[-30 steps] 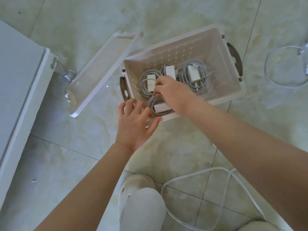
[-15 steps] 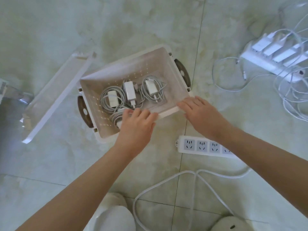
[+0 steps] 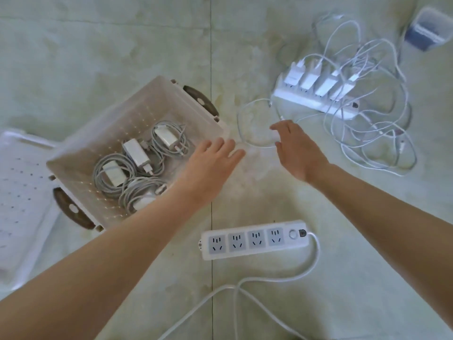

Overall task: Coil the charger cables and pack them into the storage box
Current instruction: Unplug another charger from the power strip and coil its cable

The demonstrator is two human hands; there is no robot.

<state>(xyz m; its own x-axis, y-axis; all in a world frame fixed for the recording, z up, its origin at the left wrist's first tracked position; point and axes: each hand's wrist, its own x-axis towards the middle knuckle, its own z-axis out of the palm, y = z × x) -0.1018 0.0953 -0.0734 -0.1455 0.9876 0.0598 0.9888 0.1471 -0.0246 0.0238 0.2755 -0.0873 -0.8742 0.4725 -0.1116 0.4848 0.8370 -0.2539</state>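
While both hands are open and empty, the loose cable loops just beyond the right hand, the nearer one; the left hand hovers by the box rim. Chargers lie plugged in farther right, leads tangled. No readable writing.

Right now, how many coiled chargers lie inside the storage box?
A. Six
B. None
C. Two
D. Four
D. Four coiled chargers lie on the bottom of the storage box, each a white adapter wrapped in its grey cable; four more adapters are plugged into the far power strip, their cables loose on the floor.
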